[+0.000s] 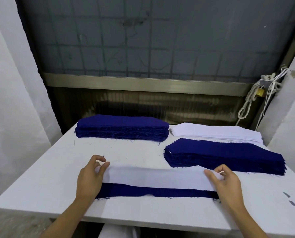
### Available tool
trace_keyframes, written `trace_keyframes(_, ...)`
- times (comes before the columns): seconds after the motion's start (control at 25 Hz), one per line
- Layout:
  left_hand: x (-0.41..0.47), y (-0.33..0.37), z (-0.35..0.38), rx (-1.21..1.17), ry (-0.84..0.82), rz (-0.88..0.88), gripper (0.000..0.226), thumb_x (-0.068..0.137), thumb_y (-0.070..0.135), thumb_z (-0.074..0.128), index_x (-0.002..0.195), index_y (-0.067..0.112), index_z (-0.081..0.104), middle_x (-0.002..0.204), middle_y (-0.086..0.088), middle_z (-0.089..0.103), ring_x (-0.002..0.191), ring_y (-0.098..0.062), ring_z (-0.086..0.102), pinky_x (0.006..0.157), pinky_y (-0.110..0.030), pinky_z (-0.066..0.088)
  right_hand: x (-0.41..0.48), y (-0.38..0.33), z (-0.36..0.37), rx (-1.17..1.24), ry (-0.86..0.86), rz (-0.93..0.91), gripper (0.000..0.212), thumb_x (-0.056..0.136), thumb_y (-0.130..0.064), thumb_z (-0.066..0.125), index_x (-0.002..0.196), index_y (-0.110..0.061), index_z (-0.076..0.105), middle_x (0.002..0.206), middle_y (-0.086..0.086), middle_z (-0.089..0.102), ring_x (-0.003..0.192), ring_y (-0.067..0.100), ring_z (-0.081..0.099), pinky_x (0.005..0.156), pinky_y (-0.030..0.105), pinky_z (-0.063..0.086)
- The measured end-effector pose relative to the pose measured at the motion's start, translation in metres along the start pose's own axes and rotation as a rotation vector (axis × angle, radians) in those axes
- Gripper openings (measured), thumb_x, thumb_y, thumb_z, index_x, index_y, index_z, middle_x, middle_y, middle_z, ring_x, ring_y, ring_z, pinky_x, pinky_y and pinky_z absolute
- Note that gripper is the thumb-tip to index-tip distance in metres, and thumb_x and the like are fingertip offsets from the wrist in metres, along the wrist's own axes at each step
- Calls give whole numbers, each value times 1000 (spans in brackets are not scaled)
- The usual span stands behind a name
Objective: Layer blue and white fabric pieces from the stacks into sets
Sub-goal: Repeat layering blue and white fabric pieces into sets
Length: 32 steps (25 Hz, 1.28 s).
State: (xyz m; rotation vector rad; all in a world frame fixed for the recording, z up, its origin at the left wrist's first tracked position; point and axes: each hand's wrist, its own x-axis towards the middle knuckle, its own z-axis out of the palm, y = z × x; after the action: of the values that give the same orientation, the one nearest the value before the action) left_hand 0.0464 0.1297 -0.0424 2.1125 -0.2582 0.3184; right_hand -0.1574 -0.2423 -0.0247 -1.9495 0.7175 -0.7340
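A long white fabric piece [157,176] lies across a blue piece [153,190] near the table's front; only the blue piece's near strip shows. My left hand [90,177] pinches the white piece's left end between thumb and fingers. My right hand [223,181] pinches its right end. A thick blue stack [122,127] sits at the back left. A white stack [215,133] lies at the back right. In front of that sits a second blue stack [225,155], with thin white edges showing between its layers.
The white table [40,177] ends at a front edge just below my wrists. A dark metal-framed window fills the wall behind. White cords and a brass padlock [260,91] hang at the right. Small grey scraps [290,200] lie on the table's right side.
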Motion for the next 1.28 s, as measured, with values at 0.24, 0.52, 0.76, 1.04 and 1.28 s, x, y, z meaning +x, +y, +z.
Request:
trace_keyframes(0.24,-3,0,2,112,-30,34,11,97,39,64,92,38,54,70,9,59,69,-8,60,58,-28,43,1,3,-1,48,15,1,17,87,-23,77,84,-28,61,71,10,65,56,44,60,46,34,45)
trace_keyframes(0.52,-8,3,2,347,-45,91,14,95,28,61,90,36,50,63,10,55,57,-7,55,51,-26,42,6,14,4,-87,17,-71,23,89,-13,74,82,-30,61,73,1,59,70,28,59,61,34,47)
trace_keyframes(0.76,-10,7,4,442,-84,129,20,92,15,59,90,34,53,62,11,56,59,-5,54,51,-26,44,8,16,8,-211,19,-101,26,90,-6,70,80,-29,60,82,-10,66,77,10,62,63,35,52)
trace_keyframes(1.04,-8,6,6,410,-98,157,18,99,11,51,92,26,56,78,12,56,72,-10,53,54,-29,40,9,14,8,-370,45,-156,32,89,4,63,79,-27,62,86,-12,57,83,14,56,61,30,46)
trace_keyframes(1.28,-1,1,7,304,-78,66,14,99,16,60,86,20,58,74,4,53,71,-11,50,58,-28,37,8,13,10,-487,69,-129,30,90,1,60,78,-26,64,85,-13,52,90,15,50,58,27,39)
